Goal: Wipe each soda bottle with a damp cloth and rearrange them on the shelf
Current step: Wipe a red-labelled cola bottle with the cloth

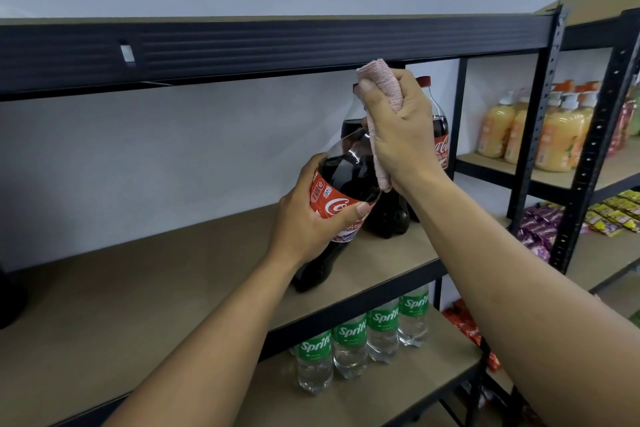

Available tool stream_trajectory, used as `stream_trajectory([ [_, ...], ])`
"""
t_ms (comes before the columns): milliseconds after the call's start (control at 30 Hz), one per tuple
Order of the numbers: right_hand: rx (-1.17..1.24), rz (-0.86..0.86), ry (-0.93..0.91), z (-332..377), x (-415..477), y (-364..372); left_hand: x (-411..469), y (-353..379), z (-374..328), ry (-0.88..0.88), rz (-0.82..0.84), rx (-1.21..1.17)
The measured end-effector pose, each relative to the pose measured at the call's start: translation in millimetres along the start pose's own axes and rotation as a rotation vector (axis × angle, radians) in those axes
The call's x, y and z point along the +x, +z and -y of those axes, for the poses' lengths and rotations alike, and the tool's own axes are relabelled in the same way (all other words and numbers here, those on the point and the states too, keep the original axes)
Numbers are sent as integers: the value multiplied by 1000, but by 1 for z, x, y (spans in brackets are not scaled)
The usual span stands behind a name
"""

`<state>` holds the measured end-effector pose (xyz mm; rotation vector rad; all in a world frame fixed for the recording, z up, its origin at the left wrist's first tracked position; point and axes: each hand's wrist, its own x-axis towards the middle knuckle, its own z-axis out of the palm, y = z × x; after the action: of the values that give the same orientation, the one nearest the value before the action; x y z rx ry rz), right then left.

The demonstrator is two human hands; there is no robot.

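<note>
My left hand (311, 215) grips a large cola bottle (346, 180) by its red label, tilted to the right, its base resting on the middle shelf board (173, 274). My right hand (398, 135) holds a pink cloth (382, 87) bunched over the neck and cap of that bottle; the cap is hidden. Two more cola bottles stand behind: one (388, 215) mostly covered by my right hand, the other (440, 128) at the right end with a red cap.
Several Sprite bottles (363, 340) stand in a row on the lower shelf. The black beam (277, 45) of the upper shelf runs just above my right hand. A neighbouring rack on the right holds orange soap dispensers (554, 135) and snack packets (616, 215).
</note>
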<state>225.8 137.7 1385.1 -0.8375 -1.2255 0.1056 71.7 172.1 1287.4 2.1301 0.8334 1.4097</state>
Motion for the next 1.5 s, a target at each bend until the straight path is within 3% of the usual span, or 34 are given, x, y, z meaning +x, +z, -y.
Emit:
stream_trajectory([
  [333, 56, -25, -60, -12, -10, -3, -2, -2, 2, 32, -9, 22],
  [533, -115, -74, 84, -9, -1, 3, 3, 2, 9, 24, 1, 8],
  [700, 65, 69, -11, -13, -11, 9, 7, -8, 15, -8, 6, -112],
  [933, 253, 126, 240, -52, -72, 53, 7, -21, 31, -34, -133, -235],
  [1067, 241, 143, 354, -75, -107, 79, 9, -27, 44, -84, -217, -285],
  [1233, 77, 136, 420, -102, -125, 83, 15, -33, 58, -167, -293, -370],
  [1333, -275, 174, 376, -123, -115, 65, 16, -36, 62, -190, -290, -409],
  [1433, -718, 388, 458, -147, -108, 46, 17, -37, 65, -200, -267, -454],
  [1500, -815, 418, 507, -152, -110, 40, 17, -36, 65, -202, -252, -465],
])
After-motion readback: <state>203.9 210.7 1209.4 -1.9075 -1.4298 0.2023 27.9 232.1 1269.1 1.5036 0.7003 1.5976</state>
